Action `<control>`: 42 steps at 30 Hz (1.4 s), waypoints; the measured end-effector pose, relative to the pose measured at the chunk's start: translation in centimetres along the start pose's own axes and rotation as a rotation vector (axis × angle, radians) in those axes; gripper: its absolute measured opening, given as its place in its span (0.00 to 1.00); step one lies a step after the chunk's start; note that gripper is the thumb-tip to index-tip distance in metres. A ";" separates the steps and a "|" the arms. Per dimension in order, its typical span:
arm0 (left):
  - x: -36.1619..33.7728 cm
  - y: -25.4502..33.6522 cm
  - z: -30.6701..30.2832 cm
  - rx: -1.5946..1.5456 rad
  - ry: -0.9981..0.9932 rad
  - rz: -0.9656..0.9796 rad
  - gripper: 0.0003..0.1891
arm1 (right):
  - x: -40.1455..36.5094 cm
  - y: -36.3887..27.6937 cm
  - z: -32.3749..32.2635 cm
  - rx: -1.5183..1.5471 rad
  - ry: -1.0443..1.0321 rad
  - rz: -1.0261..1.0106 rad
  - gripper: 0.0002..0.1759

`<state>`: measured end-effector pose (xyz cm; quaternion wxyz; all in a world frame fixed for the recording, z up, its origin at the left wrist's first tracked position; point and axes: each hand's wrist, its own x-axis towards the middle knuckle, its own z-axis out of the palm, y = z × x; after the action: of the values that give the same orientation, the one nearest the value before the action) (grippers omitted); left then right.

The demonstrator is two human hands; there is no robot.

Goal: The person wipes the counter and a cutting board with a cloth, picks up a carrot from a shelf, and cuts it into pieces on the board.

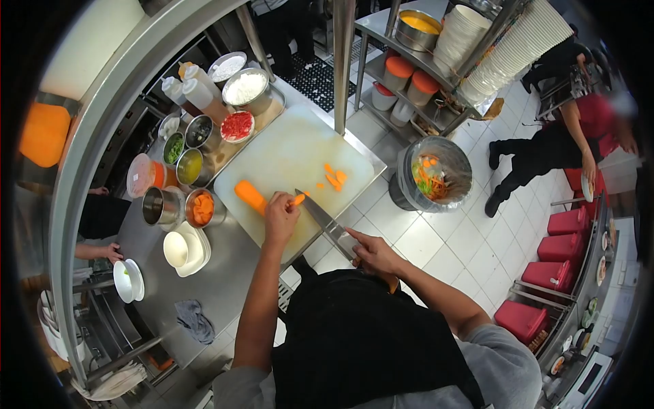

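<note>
Head view: a white cutting board [293,146], smudged with orange, lies on a steel counter [160,290]. The person's left fingers pinch a small carrot piece [299,199] over the board — left hand [280,217] beside a thick carrot [250,196] — while the right hand [375,253] grips a knife [330,226], its blade near that piece. Cut slices [334,178] lie toward the board's far right corner. Containers of toppings line the board's left side, with pale stacked bowls [187,249] and a crumpled grey cloth [195,322] nearer. Beyond the counter, a lined bin [403,194] of scraps stands on white floor tiles [419,238]; a co-worker in red [596,116] stands farther right, near red tubs [548,276].
</note>
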<state>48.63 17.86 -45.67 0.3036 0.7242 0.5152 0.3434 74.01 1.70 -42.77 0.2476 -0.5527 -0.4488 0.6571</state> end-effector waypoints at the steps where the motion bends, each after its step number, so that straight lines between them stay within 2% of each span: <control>1: -0.1 0.1 -0.1 -0.015 -0.007 -0.006 0.07 | 0.1 0.1 0.0 0.038 -0.019 0.012 0.35; 12: -0.1 -0.4 0.0 -0.035 -0.011 0.003 0.09 | -0.6 -0.6 0.1 0.173 -0.086 0.088 0.33; 18: 0.0 -0.3 -0.3 -0.028 -0.025 0.017 0.10 | -1.2 0.7 -1.6 0.355 -0.165 0.056 0.33; 20: -0.1 -0.1 -0.3 -0.020 -0.013 0.024 0.09 | -2.0 0.6 -1.5 0.407 -0.159 0.108 0.32; 24: -0.1 0.1 -0.4 -0.039 0.001 0.030 0.10 | -3.0 0.0 -1.0 0.293 -0.111 0.108 0.32; 29: -0.1 -0.2 -0.1 -0.043 0.023 0.034 0.10 | -2.6 0.8 -0.5 0.095 0.075 0.009 0.32; 42: -0.1 -0.5 0.0 -0.030 0.012 0.040 0.10 | -1.6 -0.8 -1.0 0.075 0.002 0.044 0.33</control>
<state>48.31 17.86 -46.05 0.3043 0.7276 0.4972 0.3616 75.24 1.03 -41.28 0.2541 -0.5534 -0.4114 0.6782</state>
